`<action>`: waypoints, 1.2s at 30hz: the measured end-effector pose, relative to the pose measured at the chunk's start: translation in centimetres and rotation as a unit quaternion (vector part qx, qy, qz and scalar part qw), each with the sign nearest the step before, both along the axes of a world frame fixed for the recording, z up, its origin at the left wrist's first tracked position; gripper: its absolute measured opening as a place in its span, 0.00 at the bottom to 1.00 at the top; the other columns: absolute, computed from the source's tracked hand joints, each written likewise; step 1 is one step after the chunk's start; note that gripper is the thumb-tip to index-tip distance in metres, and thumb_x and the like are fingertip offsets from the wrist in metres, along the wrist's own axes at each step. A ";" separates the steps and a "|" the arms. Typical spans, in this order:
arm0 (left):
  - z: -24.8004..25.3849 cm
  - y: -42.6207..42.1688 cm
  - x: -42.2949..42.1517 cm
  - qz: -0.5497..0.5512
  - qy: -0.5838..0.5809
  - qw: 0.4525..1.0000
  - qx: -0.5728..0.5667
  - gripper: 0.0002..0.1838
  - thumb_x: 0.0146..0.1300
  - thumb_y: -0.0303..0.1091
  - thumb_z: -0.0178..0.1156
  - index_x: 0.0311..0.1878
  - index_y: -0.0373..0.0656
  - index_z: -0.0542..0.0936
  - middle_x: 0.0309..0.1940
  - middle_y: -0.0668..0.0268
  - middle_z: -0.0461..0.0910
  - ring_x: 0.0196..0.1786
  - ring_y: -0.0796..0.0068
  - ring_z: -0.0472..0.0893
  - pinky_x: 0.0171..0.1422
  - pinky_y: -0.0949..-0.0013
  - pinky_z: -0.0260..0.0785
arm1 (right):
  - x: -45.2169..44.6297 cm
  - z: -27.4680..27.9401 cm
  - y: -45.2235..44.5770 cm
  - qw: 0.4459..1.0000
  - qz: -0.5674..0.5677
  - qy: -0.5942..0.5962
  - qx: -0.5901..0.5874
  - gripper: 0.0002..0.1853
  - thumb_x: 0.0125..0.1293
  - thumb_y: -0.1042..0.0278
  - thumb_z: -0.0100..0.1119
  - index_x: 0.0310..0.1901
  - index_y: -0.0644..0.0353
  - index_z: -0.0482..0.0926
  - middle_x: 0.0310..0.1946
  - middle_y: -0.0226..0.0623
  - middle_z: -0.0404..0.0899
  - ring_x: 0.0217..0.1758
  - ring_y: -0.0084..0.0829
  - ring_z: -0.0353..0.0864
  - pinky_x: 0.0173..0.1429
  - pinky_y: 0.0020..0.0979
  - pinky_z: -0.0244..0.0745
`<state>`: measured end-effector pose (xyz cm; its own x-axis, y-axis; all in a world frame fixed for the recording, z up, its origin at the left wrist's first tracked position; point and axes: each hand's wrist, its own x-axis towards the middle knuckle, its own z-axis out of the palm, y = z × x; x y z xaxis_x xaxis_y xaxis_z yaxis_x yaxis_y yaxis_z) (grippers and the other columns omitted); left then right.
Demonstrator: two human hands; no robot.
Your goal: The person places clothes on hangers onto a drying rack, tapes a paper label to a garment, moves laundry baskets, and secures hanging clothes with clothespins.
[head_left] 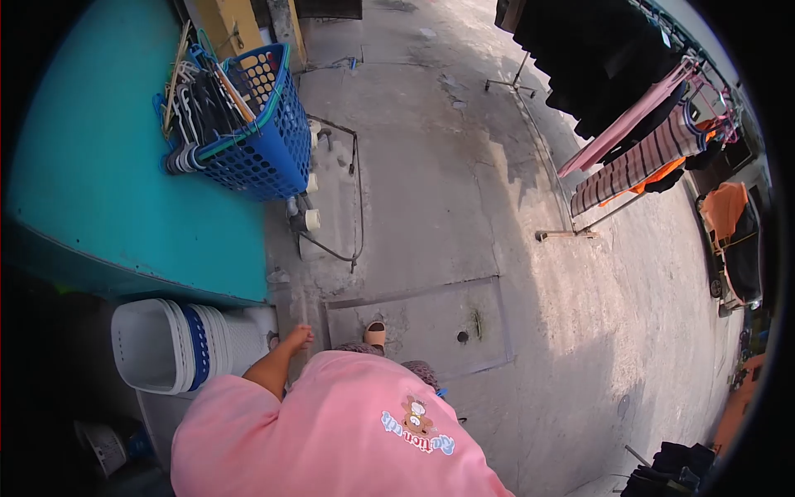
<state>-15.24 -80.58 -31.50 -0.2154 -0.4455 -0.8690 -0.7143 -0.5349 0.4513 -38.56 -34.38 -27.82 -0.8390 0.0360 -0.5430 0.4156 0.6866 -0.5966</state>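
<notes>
one left hand (300,336), one stack of white baskets (224,340), one clothes rack (570,235)

the stack includes one blue basket (197,348), while its white ones nest too tightly to count; one larger blue laundry basket (286,141) stands on one teal surface (124,166), its hangers (186,112) too crowded to number; there are three cream round ends (312,219), one pink shirt (331,431) on the person, one clearly visible sandal (375,335) and one dark round hole (462,337); the rack carries one striped garment (633,163), one pink garment (617,120) and several black garments (604,50), which overlap beyond counting.
</notes>
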 end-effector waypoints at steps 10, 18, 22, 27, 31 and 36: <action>11.3 -7.0 -25.5 -0.242 0.146 0.848 -0.448 0.24 0.53 0.35 0.54 0.54 0.40 0.63 0.51 0.54 0.67 0.54 0.53 0.67 0.58 0.60 0.59 | -20.7 1.0 -11.5 0.964 0.235 0.124 -0.026 0.20 0.47 0.82 0.45 0.45 0.64 0.73 0.34 0.40 0.75 0.34 0.34 0.76 0.36 0.34 0.73; 25.2 -9.2 -42.3 -0.315 0.142 0.692 -0.634 0.37 0.53 0.40 0.56 0.64 0.45 0.52 0.63 0.57 0.51 0.67 0.62 0.50 0.68 0.55 0.40 | -44.9 19.5 -31.2 0.887 0.389 -0.023 -0.246 0.16 0.55 0.76 0.53 0.47 0.60 0.73 0.37 0.28 0.75 0.34 0.19 0.73 0.31 0.20 0.66; 27.6 -12.0 -45.0 -0.279 0.100 0.670 -0.680 0.36 0.53 0.40 0.57 0.63 0.44 0.54 0.62 0.59 0.53 0.65 0.64 0.53 0.67 0.55 0.41 | -50.2 25.1 -40.3 0.825 0.491 0.013 -0.280 0.12 0.54 0.78 0.53 0.42 0.65 0.74 0.32 0.29 0.73 0.32 0.20 0.73 0.28 0.20 0.69; 27.6 -16.3 -44.0 -0.125 0.090 0.735 -0.660 0.18 0.55 0.36 0.55 0.50 0.44 0.69 0.42 0.64 0.69 0.50 0.62 0.69 0.56 0.57 0.56 | -53.2 26.4 -51.0 0.789 0.500 -0.014 -0.356 0.10 0.50 0.81 0.56 0.36 0.65 0.75 0.29 0.30 0.73 0.29 0.19 0.72 0.26 0.19 0.68; 26.7 -20.8 -42.8 -0.054 0.148 0.829 -0.536 0.13 0.57 0.35 0.53 0.45 0.44 0.71 0.36 0.64 0.70 0.44 0.61 0.72 0.50 0.57 0.60 | -52.6 27.4 -59.2 0.765 0.521 -0.040 -0.377 0.09 0.50 0.82 0.56 0.34 0.64 0.74 0.27 0.31 0.74 0.25 0.19 0.71 0.24 0.19 0.67; 28.4 -25.7 -41.2 -0.044 0.039 0.764 -0.643 0.20 0.55 0.41 0.56 0.49 0.45 0.70 0.44 0.61 0.70 0.50 0.61 0.70 0.55 0.57 0.60 | -54.6 27.5 -67.1 0.743 0.515 -0.056 -0.425 0.07 0.49 0.79 0.59 0.30 0.63 0.71 0.26 0.36 0.75 0.27 0.25 0.77 0.20 0.22 0.71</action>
